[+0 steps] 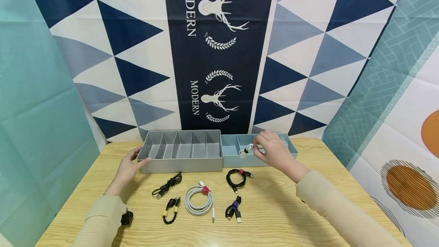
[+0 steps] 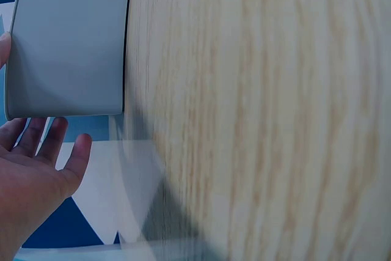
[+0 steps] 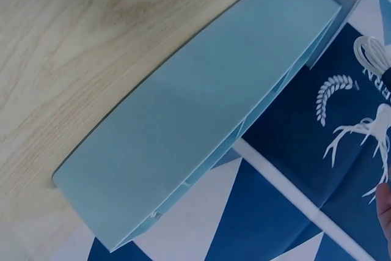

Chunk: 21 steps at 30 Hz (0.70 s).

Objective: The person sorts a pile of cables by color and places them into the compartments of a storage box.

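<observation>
My right hand [image 1: 271,148] pinches a bundled white cable [image 1: 246,150] with a black tie, above the light blue divided box [image 1: 247,160]. In the right wrist view, the white cable [image 3: 370,55] shows at the right edge, with only a fingertip below it. My left hand [image 1: 127,169] rests at the left end of the grey divided box [image 1: 185,166], thumb at its front rim and fingers along the end wall. In the left wrist view, the fingers of the left hand [image 2: 36,163] are spread, their tips at the end of the grey box [image 2: 70,47].
In front of the boxes lie a red-tied black cable [image 1: 236,179], a white coiled cable [image 1: 199,203], a black bundle [image 1: 168,186], a yellow-tied cable [image 1: 171,209] and a blue-tied cable [image 1: 234,209]. A white cable [image 1: 284,142] sits in the blue box's right end. Patterned cloth hangs behind.
</observation>
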{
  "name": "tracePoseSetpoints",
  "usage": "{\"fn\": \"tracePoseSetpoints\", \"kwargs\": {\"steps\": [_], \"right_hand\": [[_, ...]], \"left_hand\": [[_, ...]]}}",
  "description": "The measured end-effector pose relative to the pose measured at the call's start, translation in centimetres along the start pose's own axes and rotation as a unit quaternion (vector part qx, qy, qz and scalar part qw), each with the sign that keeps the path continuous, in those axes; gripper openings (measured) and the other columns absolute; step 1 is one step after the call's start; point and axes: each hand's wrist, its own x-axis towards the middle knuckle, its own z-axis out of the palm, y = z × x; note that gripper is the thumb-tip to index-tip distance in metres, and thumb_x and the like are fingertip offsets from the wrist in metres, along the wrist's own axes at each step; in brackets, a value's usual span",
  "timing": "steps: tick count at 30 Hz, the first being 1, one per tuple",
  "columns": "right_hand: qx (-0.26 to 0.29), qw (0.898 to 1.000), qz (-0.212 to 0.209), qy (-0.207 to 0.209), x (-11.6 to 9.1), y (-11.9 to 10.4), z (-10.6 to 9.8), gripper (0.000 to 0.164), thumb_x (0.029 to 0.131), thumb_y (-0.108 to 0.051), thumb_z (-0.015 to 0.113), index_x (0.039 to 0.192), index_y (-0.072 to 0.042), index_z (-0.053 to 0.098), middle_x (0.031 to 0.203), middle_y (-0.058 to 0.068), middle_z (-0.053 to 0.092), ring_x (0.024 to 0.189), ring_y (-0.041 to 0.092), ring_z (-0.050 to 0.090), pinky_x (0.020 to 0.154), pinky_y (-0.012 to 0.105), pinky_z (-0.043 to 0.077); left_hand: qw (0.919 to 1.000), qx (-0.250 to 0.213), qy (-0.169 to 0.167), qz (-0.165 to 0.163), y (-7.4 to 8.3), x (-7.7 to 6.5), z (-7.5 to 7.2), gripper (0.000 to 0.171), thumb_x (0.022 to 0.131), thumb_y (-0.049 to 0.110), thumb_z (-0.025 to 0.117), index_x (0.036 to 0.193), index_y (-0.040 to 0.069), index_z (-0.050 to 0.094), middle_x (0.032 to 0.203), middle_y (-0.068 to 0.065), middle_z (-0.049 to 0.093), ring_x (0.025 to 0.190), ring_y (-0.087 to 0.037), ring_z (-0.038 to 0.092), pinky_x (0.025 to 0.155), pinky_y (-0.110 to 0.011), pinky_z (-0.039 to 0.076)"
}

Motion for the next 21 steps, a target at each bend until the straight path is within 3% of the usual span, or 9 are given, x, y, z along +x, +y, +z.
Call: {"fn": "tracePoseSetpoints", "kwargs": {"steps": [12, 21], "right_hand": [[0.003, 0.997, 0.072, 0.008, -0.4, 2.5, 0.1, 0.007, 0.077, -0.009, 0.063, 0.083, -0.010, 0.060, 0.077, 0.002, 0.059, 0.072, 0.019, 0.051, 0.065, 0.036, 0.043], [0.025, 0.988, 0.151, -0.004, -1.3, 4.0, 0.8, 0.007, 0.079, -0.007, 0.063, 0.083, -0.011, 0.059, 0.079, 0.002, 0.058, 0.076, 0.019, 0.051, 0.069, 0.036, 0.045]], "left_hand": [[1.0000, -0.004, -0.002, -0.005, -0.2, 0.1, 0.1, 0.079, 0.090, 0.037, 0.063, 0.150, 0.005, 0.022, 0.148, -0.025, 0.029, 0.135, -0.040, 0.029, 0.106, -0.055, 0.031], [1.0000, -0.006, 0.000, -0.005, -0.1, 0.1, 0.1, 0.078, 0.090, 0.034, 0.064, 0.149, 0.004, 0.024, 0.148, -0.025, 0.030, 0.135, -0.040, 0.029, 0.107, -0.056, 0.028]]}}
